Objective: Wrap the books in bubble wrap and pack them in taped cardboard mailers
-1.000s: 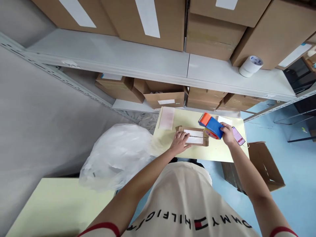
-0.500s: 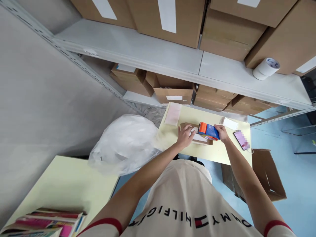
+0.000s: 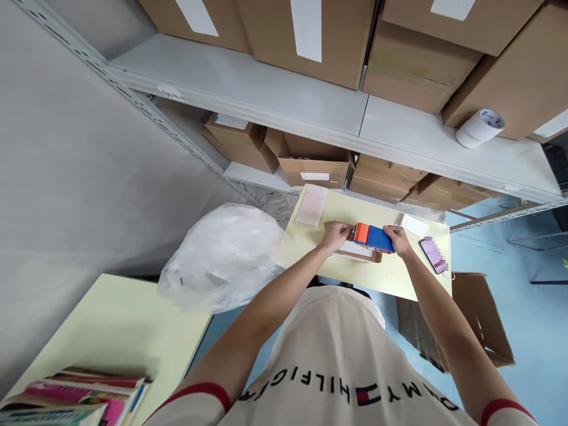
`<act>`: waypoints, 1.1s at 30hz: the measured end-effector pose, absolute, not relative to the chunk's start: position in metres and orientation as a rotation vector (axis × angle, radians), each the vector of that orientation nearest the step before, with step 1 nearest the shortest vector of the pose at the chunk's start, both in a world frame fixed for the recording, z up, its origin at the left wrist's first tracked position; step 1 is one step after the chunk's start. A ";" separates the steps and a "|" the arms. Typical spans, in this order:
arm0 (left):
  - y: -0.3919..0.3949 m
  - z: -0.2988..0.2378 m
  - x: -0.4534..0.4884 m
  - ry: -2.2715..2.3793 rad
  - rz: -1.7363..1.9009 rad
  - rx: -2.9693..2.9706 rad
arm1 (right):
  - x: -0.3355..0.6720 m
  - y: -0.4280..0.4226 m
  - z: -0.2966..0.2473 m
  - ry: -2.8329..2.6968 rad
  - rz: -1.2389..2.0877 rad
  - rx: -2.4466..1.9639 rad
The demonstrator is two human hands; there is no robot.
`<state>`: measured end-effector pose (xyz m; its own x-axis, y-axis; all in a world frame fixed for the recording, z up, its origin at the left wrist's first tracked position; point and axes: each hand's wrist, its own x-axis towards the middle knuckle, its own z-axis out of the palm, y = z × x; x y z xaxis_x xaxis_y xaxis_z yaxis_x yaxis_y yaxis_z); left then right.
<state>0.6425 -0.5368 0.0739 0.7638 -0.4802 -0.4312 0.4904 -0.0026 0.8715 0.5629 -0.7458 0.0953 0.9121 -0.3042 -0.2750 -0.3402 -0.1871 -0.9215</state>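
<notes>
My right hand (image 3: 398, 239) grips the blue end of a blue and orange tape dispenser (image 3: 377, 238), above the pale yellow table (image 3: 319, 261). My left hand (image 3: 336, 235) is closed right at the dispenser's orange front end. Its fingertips are pinched together, and what lies between them is too small to make out. Under the dispenser and the left hand is a small brown cardboard box (image 3: 376, 257) with a white label (image 3: 356, 248) on top, partly hidden by both.
On the table are a pink sheet (image 3: 312, 205), a white card (image 3: 414, 225) and a phone (image 3: 433, 255). A big bag of clear plastic (image 3: 226, 254) bulges at the left. An open carton (image 3: 479, 313) stands on the floor at right. Shelves (image 3: 266, 83) with boxes rise beyond.
My left hand has gone from spread fingers on the box to a closed pinch at the dispenser's front. The dispenser has turned slightly in my right hand, showing more of its blue top.
</notes>
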 end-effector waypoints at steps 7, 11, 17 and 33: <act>-0.520 0.083 0.646 0.002 -1.044 1.123 | 0.566 -0.750 0.112 0.449 0.032 -1.810; -0.520 0.085 0.647 0.010 -1.052 1.115 | 0.565 -0.748 0.121 0.440 0.049 -1.797; -0.522 0.084 0.648 0.023 -0.811 1.287 | 0.565 -0.740 0.135 0.451 0.086 -1.901; -0.470 -0.009 0.667 0.342 -0.592 1.543 | 0.542 -0.758 0.120 0.578 0.052 -2.411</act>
